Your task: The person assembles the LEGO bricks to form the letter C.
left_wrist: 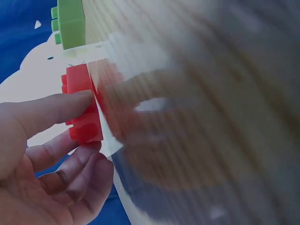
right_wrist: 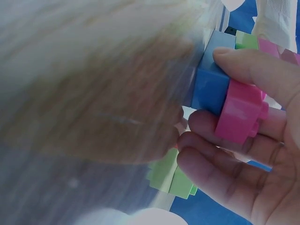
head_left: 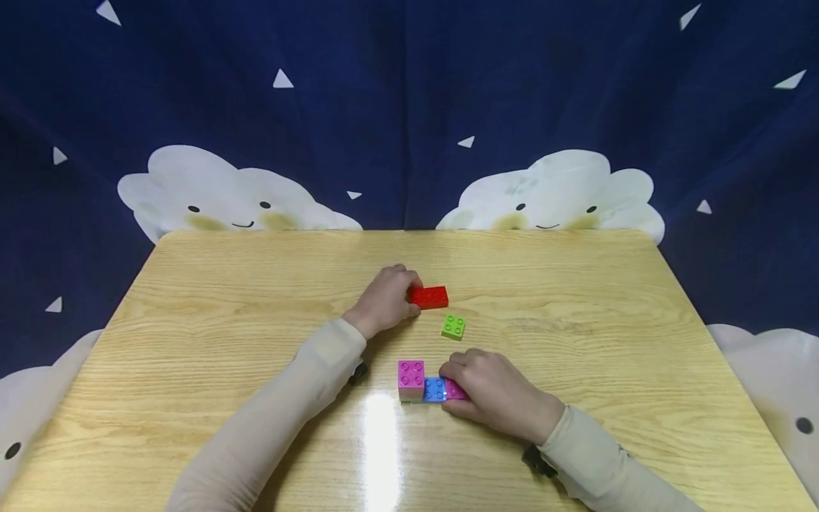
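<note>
My left hand pinches the left end of a red building brick, which lies on the table with its studs up. In the left wrist view the thumb crosses the red brick and the fingers lie at its other side. Nearer to me, my right hand grips a joined block build at its right end. Thumb and fingers are around a pink brick set on a blue brick. Its left end carries more pink pieces above a green brick. My right fingers partly hide the build.
A loose lime-green brick with studs up lies between the red brick and the build. All stand on a light wooden table. A dark blue cloth with clouds hangs behind its far edge.
</note>
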Demonstrator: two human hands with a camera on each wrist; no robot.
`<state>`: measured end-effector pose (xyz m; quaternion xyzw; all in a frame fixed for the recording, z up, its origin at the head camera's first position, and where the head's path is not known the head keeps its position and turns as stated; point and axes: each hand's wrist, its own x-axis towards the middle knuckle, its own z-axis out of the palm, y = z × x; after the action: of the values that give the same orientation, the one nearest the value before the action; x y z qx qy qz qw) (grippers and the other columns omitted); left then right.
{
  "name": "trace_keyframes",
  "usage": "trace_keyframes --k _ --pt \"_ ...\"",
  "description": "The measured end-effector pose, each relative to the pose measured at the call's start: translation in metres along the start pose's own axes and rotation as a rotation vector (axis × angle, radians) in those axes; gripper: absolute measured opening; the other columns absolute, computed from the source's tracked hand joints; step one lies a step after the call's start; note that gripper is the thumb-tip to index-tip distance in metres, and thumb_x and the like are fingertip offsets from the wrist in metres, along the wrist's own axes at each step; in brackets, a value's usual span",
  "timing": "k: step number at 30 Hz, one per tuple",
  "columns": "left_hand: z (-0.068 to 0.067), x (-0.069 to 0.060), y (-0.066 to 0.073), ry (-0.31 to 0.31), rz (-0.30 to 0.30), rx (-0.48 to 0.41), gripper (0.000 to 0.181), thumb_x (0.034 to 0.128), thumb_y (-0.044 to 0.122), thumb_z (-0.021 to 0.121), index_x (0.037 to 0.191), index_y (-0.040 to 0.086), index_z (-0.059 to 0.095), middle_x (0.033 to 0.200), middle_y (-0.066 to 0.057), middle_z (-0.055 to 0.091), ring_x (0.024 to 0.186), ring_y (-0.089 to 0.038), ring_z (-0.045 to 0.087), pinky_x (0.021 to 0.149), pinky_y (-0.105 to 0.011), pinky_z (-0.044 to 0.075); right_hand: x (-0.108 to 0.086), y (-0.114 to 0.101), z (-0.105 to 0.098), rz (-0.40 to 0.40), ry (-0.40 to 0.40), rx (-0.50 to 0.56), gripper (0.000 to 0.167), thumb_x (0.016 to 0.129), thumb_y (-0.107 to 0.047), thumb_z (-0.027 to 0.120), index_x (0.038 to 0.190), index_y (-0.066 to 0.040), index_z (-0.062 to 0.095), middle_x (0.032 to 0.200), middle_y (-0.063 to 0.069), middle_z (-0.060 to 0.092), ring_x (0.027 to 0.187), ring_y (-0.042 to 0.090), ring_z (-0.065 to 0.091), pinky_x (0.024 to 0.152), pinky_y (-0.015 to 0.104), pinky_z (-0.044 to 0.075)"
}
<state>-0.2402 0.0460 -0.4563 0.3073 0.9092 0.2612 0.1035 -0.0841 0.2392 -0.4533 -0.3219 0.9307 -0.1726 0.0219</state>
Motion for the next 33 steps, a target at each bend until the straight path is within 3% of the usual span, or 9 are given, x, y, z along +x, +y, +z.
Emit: trace_keyframes --k 6,13,23,33 --pt "-0.009 -0.008 0.0 0.039 -0.002 -0.014 0.032 0.0896 0.006 0.088 0.119 0.001 0.078 0.111 -0.011 0.072 0.108 -0.032 0.062 0.102 -0.043 0.051 0.0 0.0 0.0 0.0 0.003 0.0 0.025 0.092 -0.022 0.09 0.106 -0.005 0.078 0.094 0.0 0.075 0.078 0.009 0.062 0.072 0.03 0.058" --pt "-0.026 -0.023 0.011 0.073 0.0 -0.08 0.03 0.0908 0.009 0.088 0.118 0.003 0.078 0.109 -0.008 0.074 0.107 -0.03 0.06 0.096 -0.044 0.051 0.0 0.0 -0.001 0.013 -0.018 0.011 0.026 0.092 -0.023 0.089 0.107 -0.006 0.078 0.094 -0.001 0.074 0.077 0.007 0.06 0.07 0.029 0.056" --pt "-0.044 -0.051 0.031 0.107 0.099 -0.103 0.032 0.0898 0.013 0.09 0.118 0.004 0.079 0.11 -0.003 0.077 0.106 -0.03 0.061 0.093 -0.043 0.05 -0.001 0.001 0.001 0.01 -0.006 0.016 0.026 0.092 -0.025 0.09 0.106 -0.006 0.078 0.092 -0.003 0.072 0.076 0.006 0.057 0.069 0.028 0.053" --pt "-0.057 -0.081 0.049 0.145 0.175 -0.051 0.038 0.087 0.015 0.093 0.121 0.005 0.079 0.113 -0.004 0.078 0.104 -0.023 0.061 0.092 -0.039 0.054 0.0 0.002 0.001 -0.003 0.019 0.021 0.023 0.091 -0.022 0.09 0.103 -0.008 0.077 0.089 -0.006 0.069 0.074 0.006 0.052 0.066 0.026 0.049"
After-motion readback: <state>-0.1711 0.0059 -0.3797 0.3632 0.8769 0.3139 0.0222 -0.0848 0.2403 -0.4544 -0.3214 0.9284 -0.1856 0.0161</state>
